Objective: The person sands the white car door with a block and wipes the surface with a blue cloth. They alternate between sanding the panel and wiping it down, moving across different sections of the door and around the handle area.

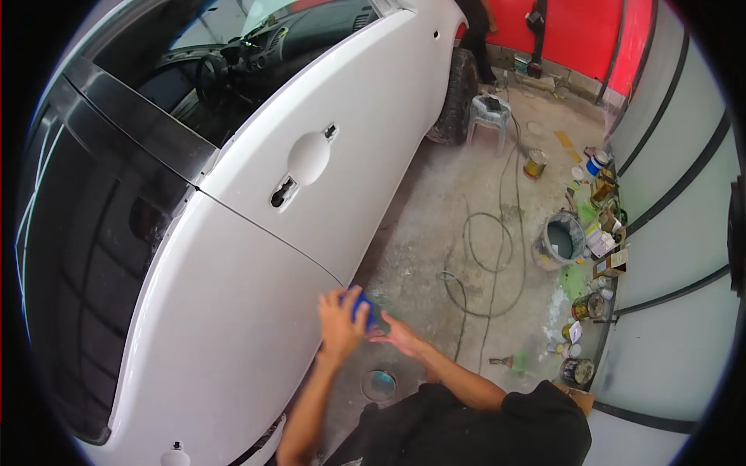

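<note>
I see both hands meeting low beside the white car door [233, 311], my left hand [339, 322] wrapped around a small blue object [362, 307] and my right hand [400, 335] touching its far side with loosely open fingers, the door panel just to the left.
</note>
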{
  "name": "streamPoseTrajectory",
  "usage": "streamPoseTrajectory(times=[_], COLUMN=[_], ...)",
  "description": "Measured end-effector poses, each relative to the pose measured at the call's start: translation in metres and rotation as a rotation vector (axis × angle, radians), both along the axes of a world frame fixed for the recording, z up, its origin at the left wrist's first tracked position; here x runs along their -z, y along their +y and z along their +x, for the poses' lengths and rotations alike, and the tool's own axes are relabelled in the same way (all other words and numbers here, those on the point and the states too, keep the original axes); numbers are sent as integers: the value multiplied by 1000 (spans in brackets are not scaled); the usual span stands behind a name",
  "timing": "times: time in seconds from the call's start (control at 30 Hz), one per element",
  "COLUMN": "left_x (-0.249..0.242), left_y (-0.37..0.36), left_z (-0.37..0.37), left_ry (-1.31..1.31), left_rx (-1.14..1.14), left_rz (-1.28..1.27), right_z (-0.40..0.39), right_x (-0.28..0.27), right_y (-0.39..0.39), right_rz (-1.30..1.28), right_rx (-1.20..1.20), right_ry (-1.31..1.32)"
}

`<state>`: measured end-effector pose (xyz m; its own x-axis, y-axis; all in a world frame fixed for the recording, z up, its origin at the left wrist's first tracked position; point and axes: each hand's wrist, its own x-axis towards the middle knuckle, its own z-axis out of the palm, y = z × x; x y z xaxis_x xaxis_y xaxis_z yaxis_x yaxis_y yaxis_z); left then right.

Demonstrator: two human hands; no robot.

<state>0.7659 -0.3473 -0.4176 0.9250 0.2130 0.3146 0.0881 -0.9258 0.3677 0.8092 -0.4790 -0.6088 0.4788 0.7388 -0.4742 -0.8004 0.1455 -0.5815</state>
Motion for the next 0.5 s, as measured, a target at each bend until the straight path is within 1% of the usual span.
streamPoseTrajectory(times=[0.03, 0.07, 0.13, 0.17, 0.23, 0.27, 0.3, 0.33, 0.37, 0.43, 0.47, 0.5], left_x=[36, 67, 91, 100, 117, 117, 110, 103, 85, 87, 91, 92], left_y=[-20, -40, -53, -50, -44, -36, -32, -28, -22, -12, -10, -9], left_z=[-13, -23, -42, -50, -74, -85, -96, -108, -119, -148, -165, -180], left_ry=[57, 32, 38, 35, 32, 15, 34, 47, 170, 38, -38, -4], left_rx=[-11, -79, -222, -229, -267, -261, -328, -402, -477, -453, -437, -535], left_rz=[-53, -122, -375, -411, -496, -542, -605, -669, -709, -874, -948, -1120], right_z=[-3, -4, -12, -17, -34, -47, -53, -58, -57, -69, -76, -81], right_x=[-1, -7, -24, -31, -35, -36, -30, -23, -30, -37, -30, -17], right_y=[12, 13, 12, 13, 16, 15, 19, 17, 18, 26, 33, 43], right_rz=[70, -14, -182, -267, -335, -366, -352, -339, -321, -318, -336, -346], right_rx=[51, 48, 36, 23, 59, 70, 96, 52, -4, -110, -153, -186], right_ry=[67, 17, -87, -139, -302, -381, -450, -484, -515, -616, -689, -769])
